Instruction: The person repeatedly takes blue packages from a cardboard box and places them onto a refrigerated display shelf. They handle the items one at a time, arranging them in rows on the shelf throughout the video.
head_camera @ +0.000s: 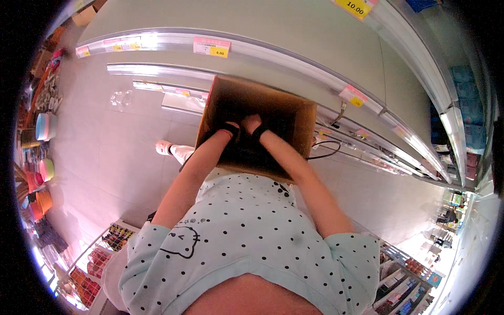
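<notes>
An open cardboard box [305,136] stands right in front of my body, its near edge close to my shirt. Both my forearms reach down into it. Deep in the box, my left hand [233,125] and my right hand [251,122] are close together near the middle. Each wrist wears a black band, and a red cord circles the left one. The inside is very dark, so the box's contents and whatever my fingers touch are hidden.
Shelf edges with price tags [212,47] curve past the box's far side and right. A black cable [334,147] loops beside the box. Crumpled clear plastic [121,98] lies on the floor. Colourful tubs [46,126] line the far left; wire baskets of packets [96,262] stand lower left.
</notes>
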Demonstrator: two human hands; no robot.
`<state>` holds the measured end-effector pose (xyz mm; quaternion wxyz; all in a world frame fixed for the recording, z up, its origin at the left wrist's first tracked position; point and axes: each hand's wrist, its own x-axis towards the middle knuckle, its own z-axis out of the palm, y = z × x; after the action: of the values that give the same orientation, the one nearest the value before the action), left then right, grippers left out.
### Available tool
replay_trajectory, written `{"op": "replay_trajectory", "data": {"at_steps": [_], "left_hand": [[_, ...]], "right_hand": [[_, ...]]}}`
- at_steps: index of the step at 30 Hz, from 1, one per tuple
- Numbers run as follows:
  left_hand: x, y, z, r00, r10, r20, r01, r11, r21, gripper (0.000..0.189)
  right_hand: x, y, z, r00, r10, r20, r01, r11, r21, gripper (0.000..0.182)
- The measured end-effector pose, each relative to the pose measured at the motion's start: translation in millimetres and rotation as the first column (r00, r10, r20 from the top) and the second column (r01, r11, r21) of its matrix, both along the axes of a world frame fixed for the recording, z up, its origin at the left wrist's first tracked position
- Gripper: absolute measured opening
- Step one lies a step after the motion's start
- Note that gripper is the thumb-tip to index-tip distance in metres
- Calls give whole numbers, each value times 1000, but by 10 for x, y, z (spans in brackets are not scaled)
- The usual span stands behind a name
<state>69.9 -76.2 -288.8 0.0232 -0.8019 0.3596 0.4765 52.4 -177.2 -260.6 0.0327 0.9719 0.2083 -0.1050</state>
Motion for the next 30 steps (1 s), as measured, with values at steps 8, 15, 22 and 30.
{"op": "replay_trajectory", "data": {"at_steps": [8, 15, 22, 30], "left_hand": [[-106, -50, -29, 999, -34, 1, 34, 999, -35, 43], [-90, -121, 40, 1000, -3, 30, 6, 996, -84, 42], [-120, -428, 161, 998, -62, 12, 63, 990, -126, 41], [-89, -147, 229, 999, 33, 13, -31, 992, -124, 40]], "right_hand": [[-140, -197, 264, 947, -145, -287, 167, 984, 55, 15], [-99, -170, 2667, 819, 376, -434, -137, 861, 489, 15], [-562, -895, 5348, 762, -133, 634, -268, 826, 496, 29], [529, -1213, 6029, 690, 19, 723, -298, 918, 261, 39]]}}
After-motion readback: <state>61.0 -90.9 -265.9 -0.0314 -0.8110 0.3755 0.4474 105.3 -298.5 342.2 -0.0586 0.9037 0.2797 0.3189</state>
